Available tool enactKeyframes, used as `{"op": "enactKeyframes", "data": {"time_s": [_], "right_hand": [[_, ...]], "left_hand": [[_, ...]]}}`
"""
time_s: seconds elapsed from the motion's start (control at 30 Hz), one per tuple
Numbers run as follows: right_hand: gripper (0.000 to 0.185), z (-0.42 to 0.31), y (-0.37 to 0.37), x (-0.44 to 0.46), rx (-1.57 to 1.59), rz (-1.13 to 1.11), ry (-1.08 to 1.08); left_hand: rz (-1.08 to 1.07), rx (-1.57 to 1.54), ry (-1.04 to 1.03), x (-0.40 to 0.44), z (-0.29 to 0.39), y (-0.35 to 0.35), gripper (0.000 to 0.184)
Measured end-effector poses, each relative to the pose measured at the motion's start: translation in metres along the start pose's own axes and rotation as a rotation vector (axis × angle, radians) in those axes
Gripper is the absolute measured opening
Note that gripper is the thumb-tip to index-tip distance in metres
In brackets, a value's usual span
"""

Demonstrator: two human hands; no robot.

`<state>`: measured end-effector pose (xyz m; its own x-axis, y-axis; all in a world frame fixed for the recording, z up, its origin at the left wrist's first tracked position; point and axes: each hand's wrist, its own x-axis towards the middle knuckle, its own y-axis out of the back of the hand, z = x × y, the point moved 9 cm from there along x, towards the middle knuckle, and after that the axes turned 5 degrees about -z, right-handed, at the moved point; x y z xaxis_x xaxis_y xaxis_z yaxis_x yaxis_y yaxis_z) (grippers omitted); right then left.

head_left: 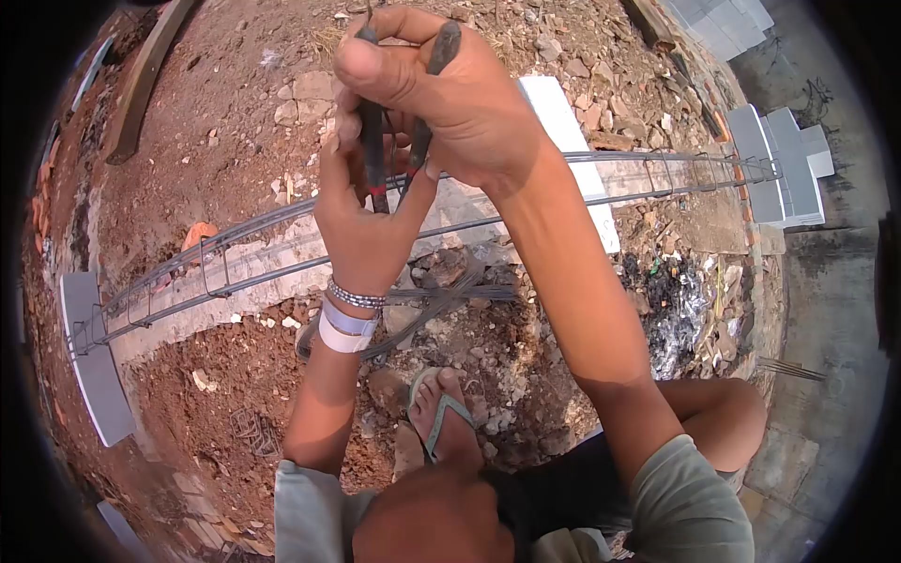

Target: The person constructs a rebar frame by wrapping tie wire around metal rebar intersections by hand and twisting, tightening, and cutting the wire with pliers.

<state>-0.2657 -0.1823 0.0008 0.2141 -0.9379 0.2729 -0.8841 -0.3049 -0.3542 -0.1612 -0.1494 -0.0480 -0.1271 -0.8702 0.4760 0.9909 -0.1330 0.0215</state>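
My right hand (469,103) is closed around the dark handles of a pair of pliers (373,141), held up above the ground. The handle ends stand apart at the top, and red bands show lower down. My left hand (366,216), with bracelets at its wrist, is on the lower part of the same pliers, fingers curled around it. The jaws are mostly hidden by my left hand. Behind and below both hands runs a long rebar cage (267,278) of steel bars with square stirrups.
Light blocks (94,375) and more blocks (765,178) stand at the cage's two ends. A white slab (568,131) lies beneath it. Bundled wire (441,305) rests near my sandalled foot (441,413). Loose stirrups (253,429), rubble and a wooden beam (145,84) lie around.
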Motion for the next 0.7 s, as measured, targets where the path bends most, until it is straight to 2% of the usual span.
{"op": "enactKeyframes", "data": {"time_s": [0.1,0.2,0.27,0.33,0.4,0.47,0.53,0.63,0.7], "right_hand": [[0.044,-0.009,0.012,-0.014,0.16,0.215,0.037],[0.039,0.015,0.022,-0.05,0.162,0.4,-0.127],[0.032,0.035,0.024,-0.078,0.194,0.516,-0.182],[0.02,0.055,0.024,-0.104,0.243,0.578,-0.228],[0.019,0.075,0.031,-0.125,0.229,0.62,-0.276],[0.02,0.093,0.035,-0.143,0.237,0.666,-0.344],[0.021,0.105,0.03,-0.15,0.259,0.712,-0.399],[0.014,0.12,0.012,-0.144,0.293,0.673,-0.459],[0.018,0.122,-0.006,-0.134,0.27,0.592,-0.498]], "left_hand": [[0.189,-0.138,-0.068,-0.027,0.014,0.023,0.018],[-0.021,0.141,0.116,-0.056,0.008,0.022,0.02],[-0.207,0.194,0.22,-0.084,-0.005,0.019,0.02],[-0.341,0.316,0.253,-0.109,-0.009,0.023,0.014],[-0.278,0.357,0.11,-0.129,0.0,0.031,0.018],[-0.339,0.362,0.136,-0.154,-0.005,0.039,0.021],[-0.262,0.422,0.061,-0.171,0.001,0.05,0.023],[-0.179,0.457,0.093,-0.177,0.006,0.07,0.023],[0.029,0.448,0.077,-0.176,0.02,0.099,0.017]]}}
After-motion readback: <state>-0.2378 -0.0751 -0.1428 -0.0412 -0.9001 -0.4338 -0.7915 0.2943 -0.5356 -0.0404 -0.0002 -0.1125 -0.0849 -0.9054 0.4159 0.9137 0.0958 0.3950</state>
